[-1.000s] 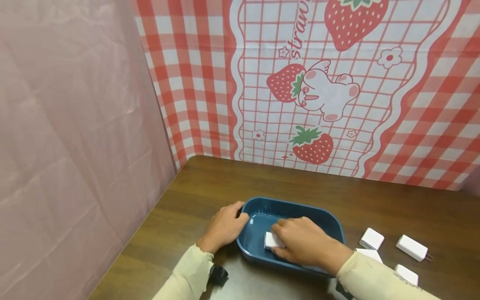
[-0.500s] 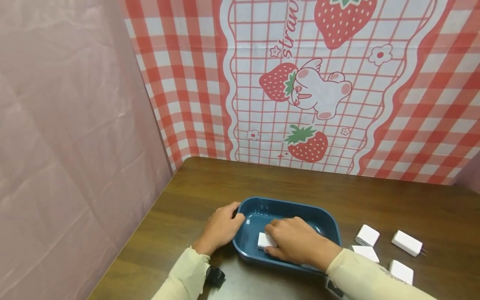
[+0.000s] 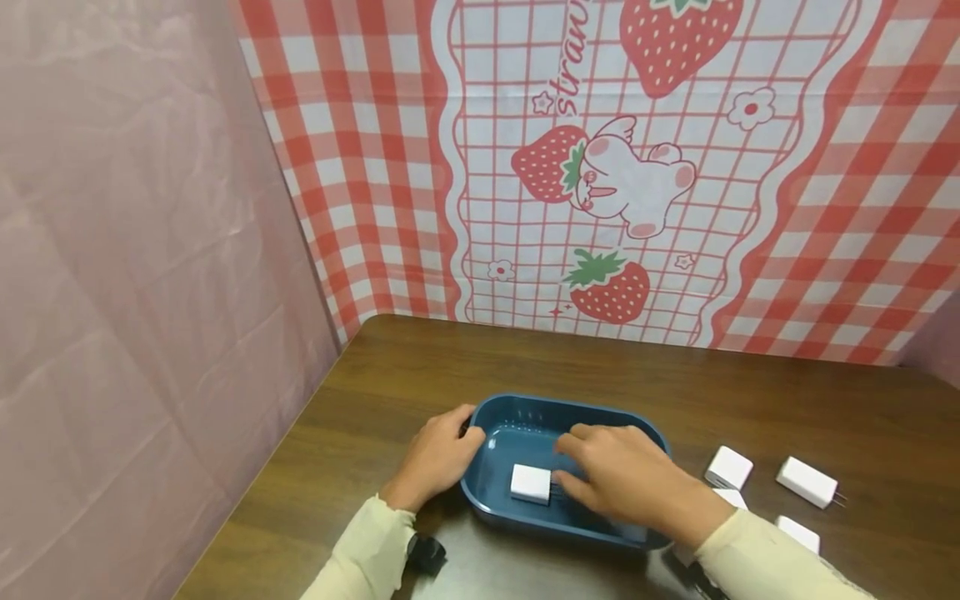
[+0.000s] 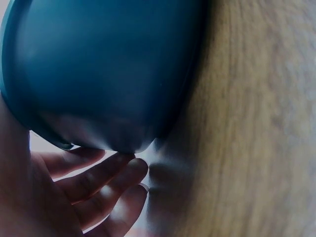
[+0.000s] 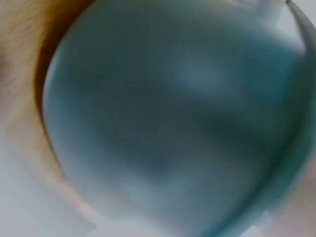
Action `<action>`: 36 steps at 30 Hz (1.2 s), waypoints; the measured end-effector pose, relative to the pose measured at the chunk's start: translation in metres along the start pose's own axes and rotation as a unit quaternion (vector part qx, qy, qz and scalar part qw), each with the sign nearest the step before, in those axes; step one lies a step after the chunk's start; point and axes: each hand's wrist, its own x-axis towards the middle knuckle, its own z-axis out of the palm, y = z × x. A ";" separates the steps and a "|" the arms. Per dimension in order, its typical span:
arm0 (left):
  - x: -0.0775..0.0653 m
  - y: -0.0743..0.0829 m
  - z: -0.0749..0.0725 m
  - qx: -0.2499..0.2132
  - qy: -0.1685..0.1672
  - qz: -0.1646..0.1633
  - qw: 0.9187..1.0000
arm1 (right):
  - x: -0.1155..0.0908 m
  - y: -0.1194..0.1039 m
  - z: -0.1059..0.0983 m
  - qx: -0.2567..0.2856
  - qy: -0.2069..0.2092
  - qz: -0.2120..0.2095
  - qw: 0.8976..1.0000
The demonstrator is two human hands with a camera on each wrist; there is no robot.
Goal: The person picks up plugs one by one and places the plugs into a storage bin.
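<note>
A blue tray [image 3: 558,525] with rounded corners stands on the wooden table. My left hand [image 3: 435,458] grips its left rim, the thumb on top and the fingers outside; in the left wrist view those fingers [image 4: 113,182] lie by the tray's outer wall. Inside the tray, left of centre, a white charger plug [image 3: 530,484] lies with its prongs pointing right. Over the tray's right half hovers my right hand [image 3: 630,475], fingers loosely bent and holding nothing, thumb tip close to the prongs. The right wrist view is mostly the blurred tray wall [image 5: 168,113].
Several more white charger plugs lie on the table right of the tray, one of them [image 3: 808,482] with its prongs showing and another [image 3: 729,468] beside the rim. My right forearm partly covers that group. A strawberry-print cloth [image 3: 600,208] hangs behind the table, a pink cloth [image 3: 150,292] at the left.
My right hand has let go of the charger plug and drawn back to the right, leaving the plug on the tray's floor. The left hand keeps its place on the rim.
</note>
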 end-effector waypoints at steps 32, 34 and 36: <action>-0.001 0.000 -0.003 0.002 0.013 0.003 1.000 | -0.106 0.053 -0.033 -0.009 0.085 0.222 0.971; -0.001 0.000 -0.003 0.005 0.011 0.003 1.000 | -0.112 0.057 -0.032 -0.004 0.051 0.250 0.967; 0.000 0.001 -0.002 0.008 0.008 0.005 1.000 | -0.122 0.062 -0.028 -0.004 0.032 0.267 0.963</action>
